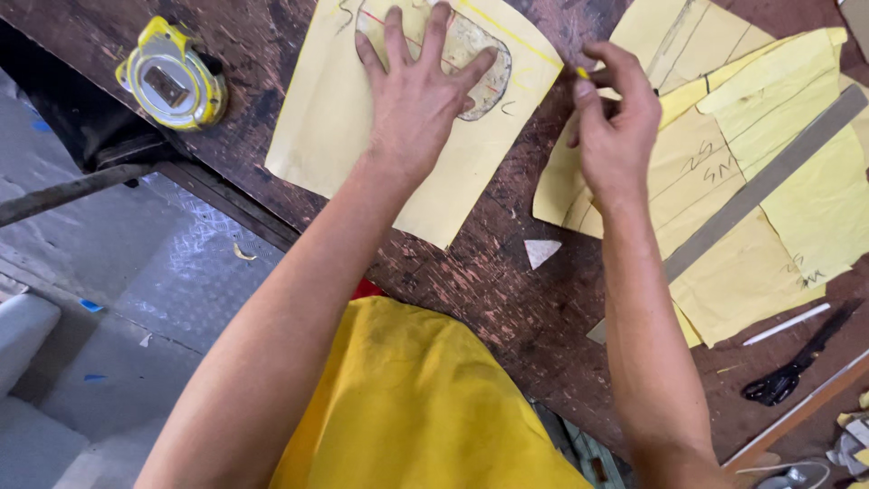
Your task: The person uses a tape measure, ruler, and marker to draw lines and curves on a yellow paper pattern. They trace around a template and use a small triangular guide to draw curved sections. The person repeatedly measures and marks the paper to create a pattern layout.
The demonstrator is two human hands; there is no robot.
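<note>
Yellow paper pattern sheet (362,118): left hand (416,100) pressing flat on it, fingers splayed; right hand (620,122), beside the sheet, pinching a small yellow marker (582,74).

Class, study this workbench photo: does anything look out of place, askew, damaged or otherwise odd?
The dark wooden table is badly scratched and worn. A small triangular paper offcut lies loose between the arms. Yellow pattern pieces on the right overlap untidily under a slanted metal ruler. Black scissors lie near the table's edge.

My flat paper sheet (344,118) is pale yellow; my round tape measure (172,77) is yellow; my worn wooden table (489,272) is dark brown.
</note>
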